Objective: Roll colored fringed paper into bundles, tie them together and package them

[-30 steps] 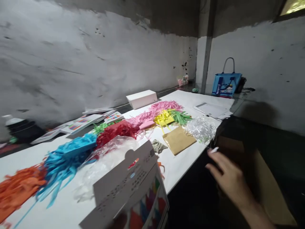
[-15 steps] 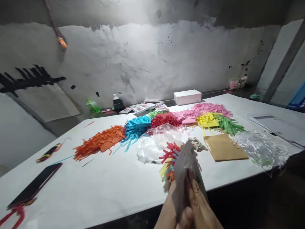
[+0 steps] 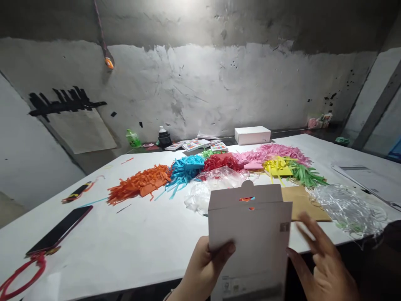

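Observation:
My left hand (image 3: 202, 267) grips the left side of a flat cardboard box (image 3: 253, 238), thumb across its plain pale face. The box is upright, its tabbed top flap at the far end. Through the hang-hole slots in it, red and orange show. My right hand (image 3: 326, 267) is open beside the box's right edge, fingers spread and slightly blurred. Its thumb tip lies close to that edge; I cannot tell whether they touch. Behind the box are a crumpled clear plastic bag (image 3: 200, 196) and a brown paper sheet or envelope (image 3: 303, 200), partly covered.
Shredded paper lies in heaps across the white table (image 3: 150, 242): orange (image 3: 138, 182), blue (image 3: 186, 169), red (image 3: 219, 163), pink (image 3: 282, 152), yellow (image 3: 277, 167) and green (image 3: 308, 173). Silvery strands (image 3: 347, 209) sit at right, a phone (image 3: 59, 230) at left, a white box (image 3: 252, 136) behind.
The cardboard box has turned from edge-on to face me, hiding the coloured strips beside it. My right hand has come off it and moved right with fingers spread. The view has shifted slightly.

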`<state>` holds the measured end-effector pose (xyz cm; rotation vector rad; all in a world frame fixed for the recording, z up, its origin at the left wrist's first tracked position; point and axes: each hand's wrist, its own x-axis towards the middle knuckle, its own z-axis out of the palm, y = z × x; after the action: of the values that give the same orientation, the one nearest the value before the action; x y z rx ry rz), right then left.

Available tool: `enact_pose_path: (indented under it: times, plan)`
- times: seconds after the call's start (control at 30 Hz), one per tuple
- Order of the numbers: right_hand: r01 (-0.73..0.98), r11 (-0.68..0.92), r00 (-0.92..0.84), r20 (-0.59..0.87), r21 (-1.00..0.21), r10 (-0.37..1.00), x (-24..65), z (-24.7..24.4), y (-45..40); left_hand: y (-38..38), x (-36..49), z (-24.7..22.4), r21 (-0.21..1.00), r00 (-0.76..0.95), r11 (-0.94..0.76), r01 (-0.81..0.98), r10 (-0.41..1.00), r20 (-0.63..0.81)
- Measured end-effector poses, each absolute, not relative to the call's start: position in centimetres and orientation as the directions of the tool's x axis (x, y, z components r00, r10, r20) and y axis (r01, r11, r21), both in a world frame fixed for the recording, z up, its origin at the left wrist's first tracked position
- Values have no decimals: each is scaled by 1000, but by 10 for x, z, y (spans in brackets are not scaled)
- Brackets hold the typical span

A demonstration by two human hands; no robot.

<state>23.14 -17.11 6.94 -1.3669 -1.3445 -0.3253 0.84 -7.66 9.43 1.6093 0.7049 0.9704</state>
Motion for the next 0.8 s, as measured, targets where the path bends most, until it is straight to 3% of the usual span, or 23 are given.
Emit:
enact_pose_path:
  times: [0.1, 0.17, 0.3, 0.5, 0.63, 0.8]
  plan:
    - [915, 380, -40, 907, -135, 419, 226, 95, -156, -78, 3, 89, 942, 510, -329, 65, 823, 252]
    - [858, 514, -254, 863, -7, 436, 222, 107, -146, -80, -1, 85, 932, 530, -347, 102, 812, 244]
    - [763, 642, -365, 765, -81, 530, 216, 119, -128, -81, -8, 79, 935, 540, -339, 107, 809, 232]
    - [815, 579, -372, 743, -26, 556, 224, 121, -116, -81, -12, 77, 920, 594, -379, 102, 765, 249]
    - [793, 590, -359, 667, -151, 653, 228, 126, -119, -79, -10, 75, 914, 608, -380, 142, 762, 222]
    - [789, 501, -422, 278, -356, 863, 229, 141, -122, -78, -9, 72, 860, 676, -495, 123, 676, 293]
